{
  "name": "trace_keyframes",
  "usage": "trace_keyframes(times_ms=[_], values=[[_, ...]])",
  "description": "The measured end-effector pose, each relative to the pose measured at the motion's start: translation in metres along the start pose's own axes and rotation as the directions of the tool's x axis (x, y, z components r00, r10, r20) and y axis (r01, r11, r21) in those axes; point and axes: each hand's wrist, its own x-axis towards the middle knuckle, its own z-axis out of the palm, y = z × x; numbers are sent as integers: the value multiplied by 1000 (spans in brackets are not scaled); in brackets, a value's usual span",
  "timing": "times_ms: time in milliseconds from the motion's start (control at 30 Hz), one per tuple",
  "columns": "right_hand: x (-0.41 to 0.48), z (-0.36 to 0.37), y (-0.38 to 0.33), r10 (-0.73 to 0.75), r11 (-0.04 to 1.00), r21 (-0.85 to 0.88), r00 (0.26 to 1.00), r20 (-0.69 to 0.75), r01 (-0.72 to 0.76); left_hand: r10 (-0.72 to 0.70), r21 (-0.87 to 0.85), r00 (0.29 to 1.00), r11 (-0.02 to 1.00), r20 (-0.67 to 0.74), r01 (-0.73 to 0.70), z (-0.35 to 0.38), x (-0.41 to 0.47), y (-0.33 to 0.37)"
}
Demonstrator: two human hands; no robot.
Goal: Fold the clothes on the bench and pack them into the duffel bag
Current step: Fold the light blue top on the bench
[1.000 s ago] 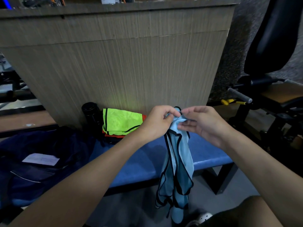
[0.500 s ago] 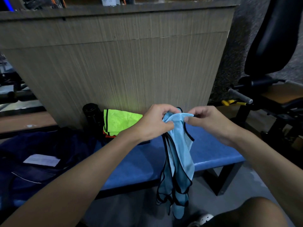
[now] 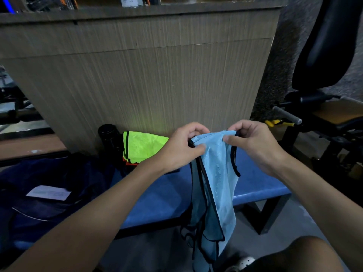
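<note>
A light blue mesh vest with black trim (image 3: 218, 185) hangs in front of the blue bench (image 3: 163, 197), its lower end below the seat edge. My left hand (image 3: 182, 148) pinches its top left corner and my right hand (image 3: 253, 144) pinches its top right corner, stretching the top edge between them. A folded neon yellow vest (image 3: 143, 146) lies on an orange garment at the back of the bench. The dark navy duffel bag (image 3: 49, 183) sits open at the left end, with a white paper (image 3: 49, 193) on it.
A black bottle (image 3: 110, 138) stands beside the yellow vest against a wooden panel wall (image 3: 147, 75). Black gym equipment with a padded seat (image 3: 324, 114) stands to the right. Grey floor lies below the bench, with my shoe (image 3: 243, 262) at the bottom.
My hands have drawn apart, spreading the top edge of the blue vest, which was bunched between them before.
</note>
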Motion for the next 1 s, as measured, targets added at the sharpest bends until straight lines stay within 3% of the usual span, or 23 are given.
trace_keyframes(times_ms=[367, 500, 633, 700, 833, 1000], values=[[1, -1, -3, -44, 999, -26, 998, -52, 43, -29, -61, 977, 998, -213, 17, 10, -4, -10], [6, -6, -1, -67, 967, -249, 996, -53, 52, -16, -93, 979, 996, -203, -3, 8, -2, -7], [10, -14, -2, -170, 820, -554, 985, 5, 144, -13, -141, 975, 990, -220, -18, 7, 2, -4], [12, -15, -2, -201, 771, -613, 979, 22, 172, -25, -189, 971, 982, -238, -21, 9, 2, -4], [13, -13, -3, -180, 863, -475, 983, 34, 174, -117, -301, 948, 953, -297, 24, 14, 3, -5], [11, -13, -5, -176, 883, -431, 983, 59, 184, -220, -439, 917, 897, -332, 56, 17, 6, -2]])
